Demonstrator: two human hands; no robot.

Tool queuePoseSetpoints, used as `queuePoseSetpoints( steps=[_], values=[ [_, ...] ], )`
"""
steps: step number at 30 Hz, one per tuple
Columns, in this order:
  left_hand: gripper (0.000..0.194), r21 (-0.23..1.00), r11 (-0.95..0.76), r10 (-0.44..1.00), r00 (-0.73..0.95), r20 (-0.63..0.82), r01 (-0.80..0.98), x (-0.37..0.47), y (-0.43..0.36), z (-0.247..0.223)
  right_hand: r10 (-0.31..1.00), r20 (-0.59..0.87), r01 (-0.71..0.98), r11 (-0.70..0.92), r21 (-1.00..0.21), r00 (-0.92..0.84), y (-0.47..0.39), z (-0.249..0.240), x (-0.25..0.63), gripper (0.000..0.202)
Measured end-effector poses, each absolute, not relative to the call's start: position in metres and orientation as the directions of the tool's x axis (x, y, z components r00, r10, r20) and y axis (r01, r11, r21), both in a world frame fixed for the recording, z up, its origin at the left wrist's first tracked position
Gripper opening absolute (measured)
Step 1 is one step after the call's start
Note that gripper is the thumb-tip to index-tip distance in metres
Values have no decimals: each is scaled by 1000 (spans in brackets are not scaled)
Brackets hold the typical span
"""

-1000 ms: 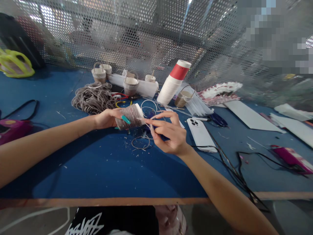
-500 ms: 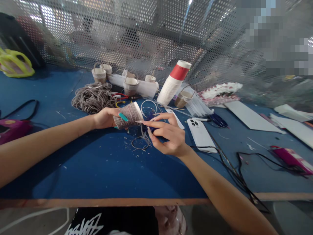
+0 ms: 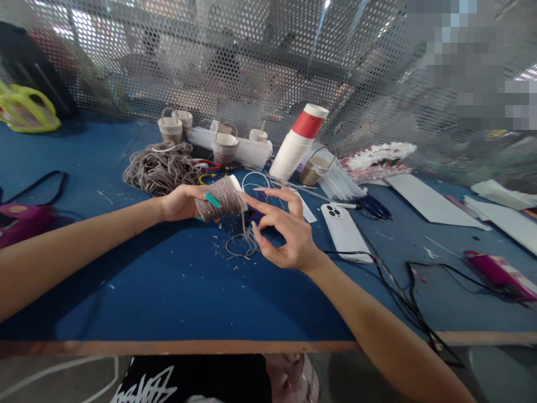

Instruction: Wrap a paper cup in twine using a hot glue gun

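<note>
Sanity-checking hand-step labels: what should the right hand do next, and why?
Probably pinch the hanging cord: it trails loose below the cord-wrapped paper cup the left hand holds, and the right hand is open beside it.

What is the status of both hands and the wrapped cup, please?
Left fingers gripping wrapped cup. Right fingers spread near its rim. Loose cord hanging below.
</note>
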State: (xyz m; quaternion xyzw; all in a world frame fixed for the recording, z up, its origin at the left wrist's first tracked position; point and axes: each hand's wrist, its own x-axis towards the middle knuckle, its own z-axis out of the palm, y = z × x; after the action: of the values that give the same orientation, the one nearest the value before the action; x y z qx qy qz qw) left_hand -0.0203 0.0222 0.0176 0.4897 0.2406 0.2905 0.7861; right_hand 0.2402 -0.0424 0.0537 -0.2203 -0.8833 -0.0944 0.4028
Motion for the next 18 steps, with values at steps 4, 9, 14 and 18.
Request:
queuePoseSetpoints(
  steps=[4, 9, 14, 18],
  values=[
    [49, 896, 373, 693, 715, -95, -243, -21, 22, 18, 317, 753, 475, 880, -7, -577, -41, 51, 241, 12],
    [40, 891, 384, 688, 719, -101, -243, -23, 23, 18, 270, 746, 490, 867, 87, -609, -41, 51, 243, 15],
    [42, 883, 397, 680, 726, -99, -251, -22, 24, 16, 167, 793, 456, 877, 152, -585, -42, 51, 246, 12],
    [47, 886, 398, 669, 736, -105, -235, -22, 24, 15, 164, 816, 482, 862, 154, -554, -44, 52, 243, 10]
  ],
)
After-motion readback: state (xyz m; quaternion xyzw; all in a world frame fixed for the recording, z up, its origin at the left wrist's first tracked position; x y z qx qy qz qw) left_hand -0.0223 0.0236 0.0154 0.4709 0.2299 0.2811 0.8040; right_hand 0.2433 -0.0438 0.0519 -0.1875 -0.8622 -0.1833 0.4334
